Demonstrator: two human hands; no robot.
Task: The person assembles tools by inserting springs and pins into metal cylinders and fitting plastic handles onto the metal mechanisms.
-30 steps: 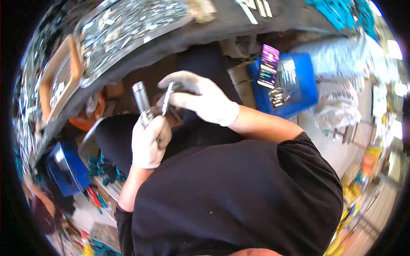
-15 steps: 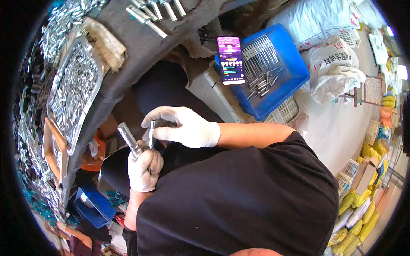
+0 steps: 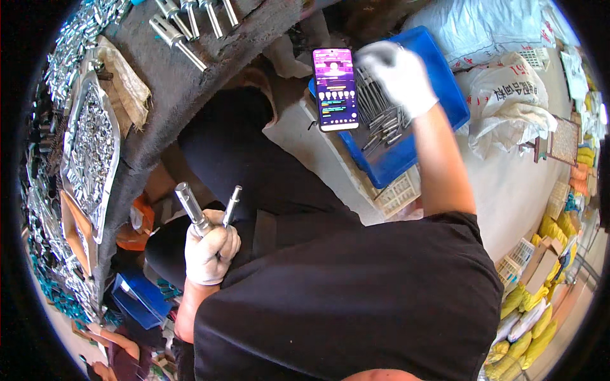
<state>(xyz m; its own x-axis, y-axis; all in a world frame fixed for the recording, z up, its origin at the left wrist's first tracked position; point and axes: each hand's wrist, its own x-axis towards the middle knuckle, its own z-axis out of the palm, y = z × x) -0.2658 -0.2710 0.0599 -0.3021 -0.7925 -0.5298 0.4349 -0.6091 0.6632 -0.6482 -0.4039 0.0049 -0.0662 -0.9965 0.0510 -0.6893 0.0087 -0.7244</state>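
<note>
My left hand (image 3: 213, 255), in a white glove, is closed round a thick shiny metal tube (image 3: 189, 202) and a thinner metal rod (image 3: 233, 202). Both stick up out of the fist, side by side and slightly apart at their tops. My right hand (image 3: 397, 79), gloved too, is over the far part of a blue plastic bin (image 3: 450, 95). Motion smears its fingers, so I cannot make out whether they hold anything. Below that hand, slim metal rods (image 3: 372, 98) lie in rows in the bin, with several shorter pieces (image 3: 386, 127) nearer me.
A lit phone (image 3: 335, 89) stands against the bin's left side. On the dark workbench (image 3: 235, 54) lie several metal tubes with rods (image 3: 178, 41). A tray of small metal parts (image 3: 92, 152) is further left. White sacks (image 3: 508, 95) stand right of the bin. Another person (image 3: 121, 346) is at lower left.
My right hand has left the thin rod beside my left hand and moved up and right to the blue bin. The left hand still grips the tube and rod.
</note>
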